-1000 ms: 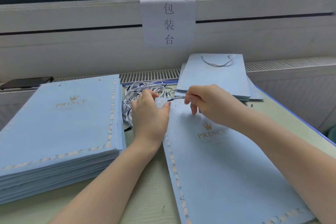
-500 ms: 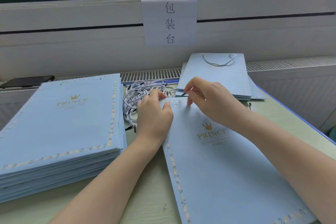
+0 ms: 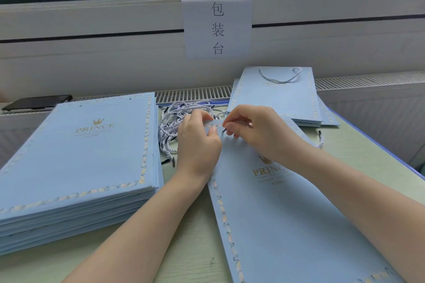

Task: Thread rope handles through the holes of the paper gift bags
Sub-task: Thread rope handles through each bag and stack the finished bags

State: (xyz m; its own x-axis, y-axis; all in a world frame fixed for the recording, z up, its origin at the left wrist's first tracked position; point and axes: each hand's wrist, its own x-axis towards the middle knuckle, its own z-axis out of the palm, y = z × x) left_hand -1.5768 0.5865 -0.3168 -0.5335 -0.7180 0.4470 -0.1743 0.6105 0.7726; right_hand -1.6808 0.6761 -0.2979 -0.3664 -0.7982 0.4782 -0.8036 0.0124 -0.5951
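Rope handle [image 3: 239, 123] is now pinched in fingers [image 3: 230, 125] of right hand [image 3: 255, 131], its black tip [image 3: 224, 130] pointing down at top edge of the gift bag [image 3: 287, 213] that lies flat on the worktop [image 3: 184, 248]; 1 s ago the same tip was held more sideways and higher, approx. level between both hands, so it has turned and come down toward the paper; rest of the rope goes under the right palm and its other black end [image 3: 320, 133] lies on the worktop to the right of that hand.

Left hand [image 3: 197, 145] has moved only a little; its thumb and fingers grasp the top left corner of the bag, just beside the tip, and hold the edge steady; I cannot see the hole itself, it is hidden by the fingers.

Meaning for task, as I judge: tip is being aimed at the first hole, threading not yet done on this bag; no rope passes through paper as far as visible.

Behind the fingers lies the loose rope pile [image 3: 181, 119]; to the left the unthreaded stack [image 3: 76, 156]; beyond the right hand the finished bags [image 3: 278, 99], top one w/ handle in place.
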